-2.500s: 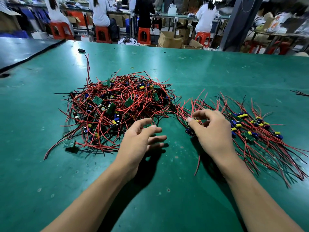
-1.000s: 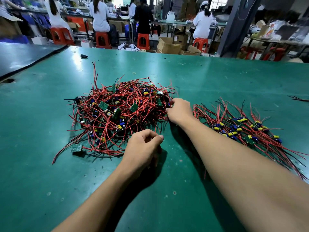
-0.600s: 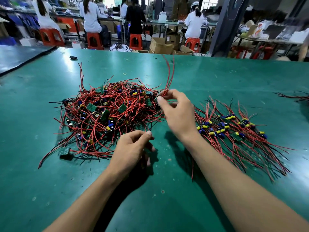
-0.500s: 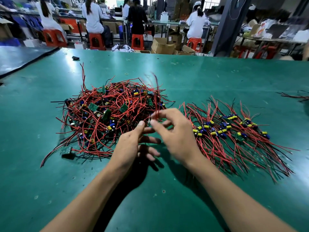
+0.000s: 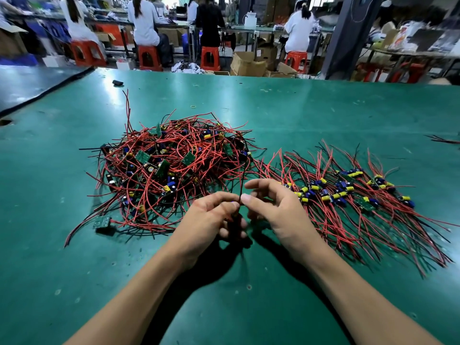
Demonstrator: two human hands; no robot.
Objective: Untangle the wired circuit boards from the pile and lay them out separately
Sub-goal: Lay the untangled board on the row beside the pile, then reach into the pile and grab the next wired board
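Hands close together above table [image 5: 74,282]. Left hand [image 5: 211,220] pinches dark wire [image 5: 241,180] at near edge of tangled pile [image 5: 174,165]. Right hand [image 5: 278,212]: thumb at same wire, grip unclear. Separated boards [image 5: 348,192] fanned just right of pile.

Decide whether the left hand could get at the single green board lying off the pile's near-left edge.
Probably yes: the stray board lies at the near-left edge of the pile, nothing over it, a few loose leads between. But the left hand pinches a wire, so it must let go first.
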